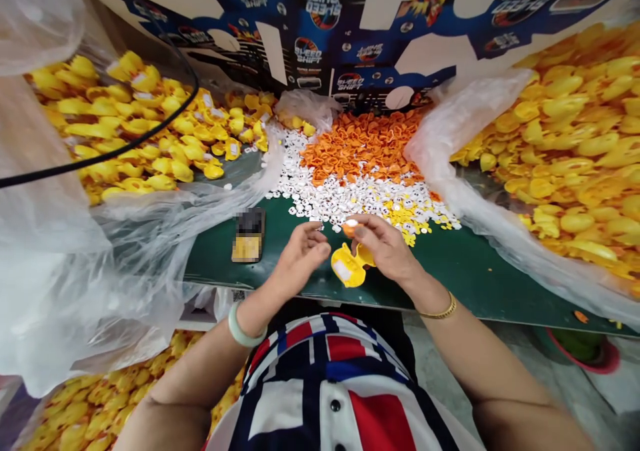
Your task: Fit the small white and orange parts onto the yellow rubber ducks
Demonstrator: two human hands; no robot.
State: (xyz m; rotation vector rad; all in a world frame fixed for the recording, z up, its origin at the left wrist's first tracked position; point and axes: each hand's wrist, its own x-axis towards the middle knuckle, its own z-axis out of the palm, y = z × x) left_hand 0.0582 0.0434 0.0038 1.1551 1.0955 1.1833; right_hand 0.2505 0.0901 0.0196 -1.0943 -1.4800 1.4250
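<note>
My right hand (pixel 383 244), over the table's front part, holds a small orange beak-like piece (pixel 353 230) at its fingertips, with a white piece (pixel 352 224) against it. A yellow two-part plastic shell (pixel 349 266) hangs from the same hand, opened out, with a whitish patch on its inside. Just left of it is my left hand (pixel 301 256), its fingers curled in toward the thumb; whatever they may hold is too small to make out. White eye pieces (pixel 325 201) with dark dots lie right beyond both hands.
Orange pieces (pixel 363 146) are heaped behind the white ones, with small yellow bits (pixel 400 219) at their right. Yellow shells fill plastic bags at left (pixel 150 124) and right (pixel 590 144). A phone-like object (pixel 249 235) lies on the green table (pixel 213 254). A black cable (pixel 125 146) crosses the left side.
</note>
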